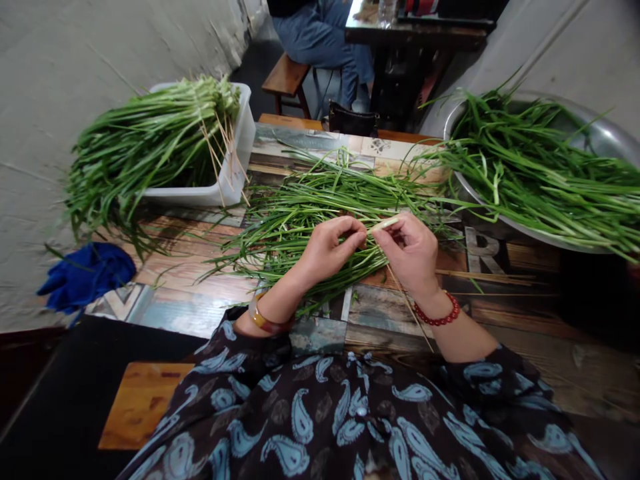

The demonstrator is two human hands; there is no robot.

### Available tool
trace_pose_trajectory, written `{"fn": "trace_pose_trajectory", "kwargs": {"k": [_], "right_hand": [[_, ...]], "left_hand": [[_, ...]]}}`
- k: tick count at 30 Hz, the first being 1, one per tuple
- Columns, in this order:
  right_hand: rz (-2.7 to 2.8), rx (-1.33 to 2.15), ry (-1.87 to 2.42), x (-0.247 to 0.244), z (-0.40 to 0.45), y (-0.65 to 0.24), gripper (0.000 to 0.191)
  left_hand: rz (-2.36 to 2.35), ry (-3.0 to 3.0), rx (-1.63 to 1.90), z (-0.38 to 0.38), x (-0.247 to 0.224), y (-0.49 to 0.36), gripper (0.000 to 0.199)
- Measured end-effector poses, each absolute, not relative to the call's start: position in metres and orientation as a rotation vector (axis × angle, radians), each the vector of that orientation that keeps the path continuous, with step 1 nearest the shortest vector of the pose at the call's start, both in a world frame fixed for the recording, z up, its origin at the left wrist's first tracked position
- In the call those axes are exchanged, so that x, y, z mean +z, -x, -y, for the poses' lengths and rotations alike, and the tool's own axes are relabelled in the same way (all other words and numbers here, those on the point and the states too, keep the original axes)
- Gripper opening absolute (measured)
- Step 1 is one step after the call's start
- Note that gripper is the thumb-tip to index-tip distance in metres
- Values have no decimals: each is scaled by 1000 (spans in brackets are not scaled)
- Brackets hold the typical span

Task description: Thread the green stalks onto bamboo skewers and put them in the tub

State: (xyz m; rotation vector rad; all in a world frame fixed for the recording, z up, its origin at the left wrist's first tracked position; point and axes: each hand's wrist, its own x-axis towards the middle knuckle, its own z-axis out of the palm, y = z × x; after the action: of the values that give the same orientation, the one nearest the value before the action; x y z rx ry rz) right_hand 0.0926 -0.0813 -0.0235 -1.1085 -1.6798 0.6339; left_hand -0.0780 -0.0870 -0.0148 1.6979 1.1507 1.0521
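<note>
A pale chive stalk (386, 225) lies across the fingertips of my right hand (410, 250), which is closed around it. My left hand (334, 245) is pinched at the stalk's left end, thumb against forefinger. From below my right palm a thin bamboo skewer (411, 309) slants down toward my body; whether the hand grips it is hidden. Under both hands a loose spread of green chives (300, 207) covers the middle of the table.
At left a white plastic bin (244, 133) holds bundled chives (150, 133) with skewers (227, 153) sticking out. A metal basin (620, 137) heaped with chives stands at right. More skewers (480, 275) and a blue glove (90, 273) lie on the table. Beyond, a person (315, 37) sits.
</note>
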Motion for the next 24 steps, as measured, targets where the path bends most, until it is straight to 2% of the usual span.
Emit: {"fn": "trace_pose_trajectory", "kwargs": {"k": [3,7,16,21,24], "right_hand": [[1596,888,1101,-30,79,-93,13],[1529,1162,1041,-35,78,-93,21],[1952,489,1012,-24,75,-98,22],[2095,378,1028,-23,73,-104,18],[2060,459,1054,-19,73,-106,17]], "left_hand": [[-989,-1468,939,87,-13,80,30],[-833,-1277,914,86,-15,81,34],[-999,-1283,1013,86,-22,79,25],[-1054,-1247,1094,85,-22,77,22],[-1066,-1219,1149,84,-21,79,21]]}}
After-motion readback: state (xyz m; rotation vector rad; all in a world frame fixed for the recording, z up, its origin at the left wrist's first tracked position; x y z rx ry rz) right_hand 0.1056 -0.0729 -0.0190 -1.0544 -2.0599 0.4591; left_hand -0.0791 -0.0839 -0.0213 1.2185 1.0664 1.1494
